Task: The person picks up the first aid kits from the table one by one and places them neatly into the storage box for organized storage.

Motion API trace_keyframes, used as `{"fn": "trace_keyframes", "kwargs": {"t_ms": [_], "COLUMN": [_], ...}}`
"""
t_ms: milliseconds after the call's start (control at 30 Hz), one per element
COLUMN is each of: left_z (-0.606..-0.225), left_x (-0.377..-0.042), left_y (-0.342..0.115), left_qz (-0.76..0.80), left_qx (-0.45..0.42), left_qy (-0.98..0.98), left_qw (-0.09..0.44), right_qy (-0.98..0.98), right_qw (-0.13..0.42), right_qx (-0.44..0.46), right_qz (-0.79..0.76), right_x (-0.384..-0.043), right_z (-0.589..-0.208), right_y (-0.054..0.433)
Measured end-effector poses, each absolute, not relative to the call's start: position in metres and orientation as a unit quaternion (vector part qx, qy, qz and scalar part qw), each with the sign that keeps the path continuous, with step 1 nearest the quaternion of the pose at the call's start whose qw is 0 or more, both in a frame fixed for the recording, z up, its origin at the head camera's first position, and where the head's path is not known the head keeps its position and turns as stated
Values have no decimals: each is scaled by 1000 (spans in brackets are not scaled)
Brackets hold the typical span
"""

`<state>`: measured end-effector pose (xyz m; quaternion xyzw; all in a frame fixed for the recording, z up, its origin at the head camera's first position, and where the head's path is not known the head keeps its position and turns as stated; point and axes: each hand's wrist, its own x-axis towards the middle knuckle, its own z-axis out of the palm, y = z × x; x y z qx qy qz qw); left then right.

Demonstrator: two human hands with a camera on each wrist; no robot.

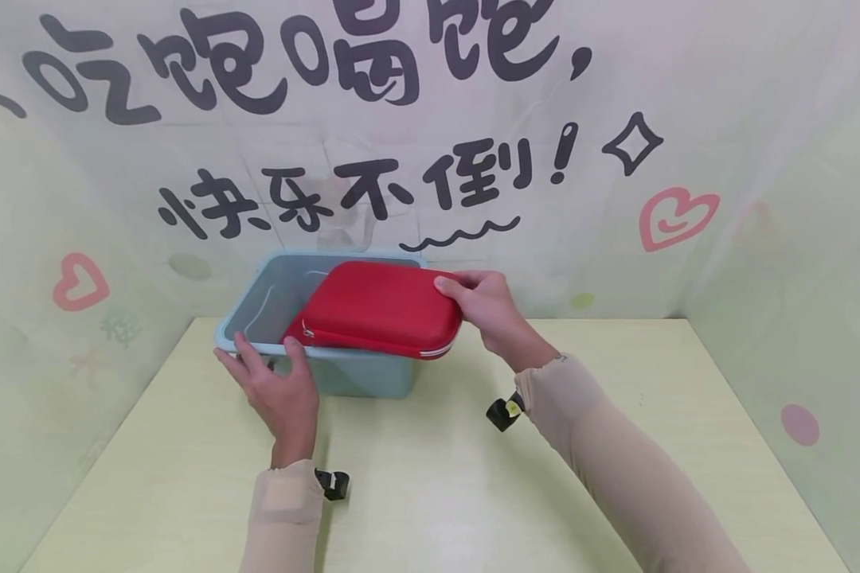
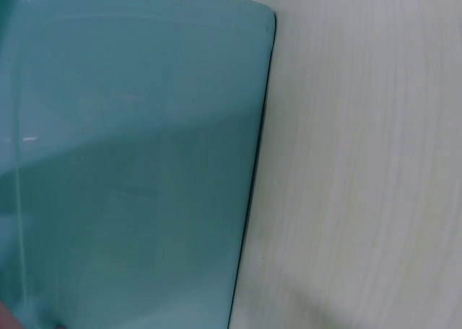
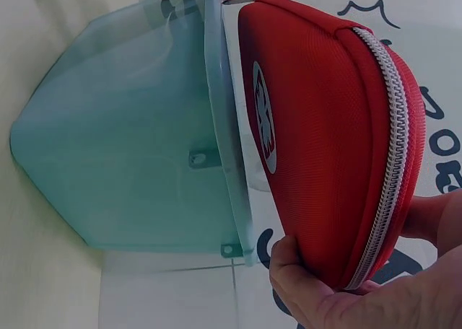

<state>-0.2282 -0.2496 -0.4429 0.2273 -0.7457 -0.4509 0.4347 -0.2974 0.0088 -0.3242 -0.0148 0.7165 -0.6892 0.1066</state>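
A red zippered case (image 1: 383, 306) is held at its right end by my right hand (image 1: 483, 306), thumb on top and fingers below. It tilts over the front right part of a light blue plastic bin (image 1: 361, 374). In the right wrist view the case (image 3: 317, 141) shows a white zipper and a pale oval emblem on its underside. My left hand (image 1: 283, 394) holds the bin's front rim near the left corner. A patch of red shows inside the bin below the case; whether it is a separate thing I cannot tell.
The bin stands at the back of a pale wood-grain table (image 1: 430, 493), against a printed back wall (image 1: 473, 263) with dark lettering. Side walls (image 1: 795, 318) rise at left and right. A black strap piece (image 1: 503, 414) hangs from the right wrist, another (image 1: 333, 484) from the left.
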Motion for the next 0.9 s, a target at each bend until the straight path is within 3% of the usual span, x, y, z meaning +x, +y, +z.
{"fn": "trace_keyframes", "kwargs": {"t_ms": [900], "left_z": [-446], "left_x": [-229], "left_y": [-251], "left_qz": [-451], "left_qx": [227], "left_qy": [-747], "left_qw": [433], "right_qy": [756], "right_qw": [76], "right_qx": [6], "right_qz": [-651], "right_x": [-312], "right_z": [-322], "right_y": [-41]}}
